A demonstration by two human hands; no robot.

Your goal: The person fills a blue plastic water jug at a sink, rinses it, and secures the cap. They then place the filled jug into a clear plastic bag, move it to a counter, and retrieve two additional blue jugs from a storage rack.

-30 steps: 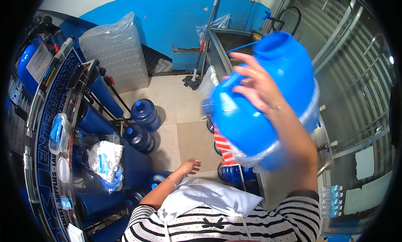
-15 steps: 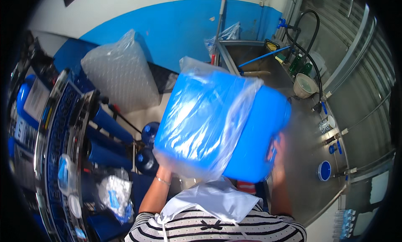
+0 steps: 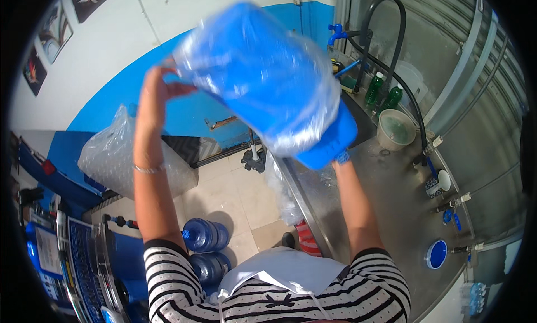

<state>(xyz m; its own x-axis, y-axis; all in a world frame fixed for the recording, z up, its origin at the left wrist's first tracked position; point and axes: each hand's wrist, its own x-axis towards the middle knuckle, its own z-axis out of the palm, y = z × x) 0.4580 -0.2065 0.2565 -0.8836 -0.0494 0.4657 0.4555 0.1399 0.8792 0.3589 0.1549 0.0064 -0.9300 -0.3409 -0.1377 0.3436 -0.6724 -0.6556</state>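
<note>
Wearing a white apron (image 3: 268, 272) over a striped top (image 3: 170, 275), the person stands by the left side of a stainless-steel counter (image 3: 403, 194). Both arms hold up a tilted blue plastic jug (image 3: 251, 82), its body wrapped in loose clear plastic (image 3: 302, 138), in front of the counter's far left part. The right forearm (image 3: 361, 211) reaches to the jug's lower end; the jug hides that hand, so I cannot tell how its fingers sit. The left hand (image 3: 166, 81), left of the counter, is at the wrapped end, its fingers spread apart and blurred. On the floor left of the counter are two large blue water bottles (image 3: 206, 235). Along the counter's right side lie a round blue dish (image 3: 436, 254) and, farther, a patterned cup (image 3: 433, 187); beyond them come a pale tub (image 3: 389, 138) and two green bottles (image 3: 373, 92). At the counter's far end are a black hose (image 3: 398, 38) and a blue tap (image 3: 337, 34). Far left of the counter, a plastic-wrapped stack (image 3: 137, 166) leans before a blue-and-white wall (image 3: 120, 107).
</note>
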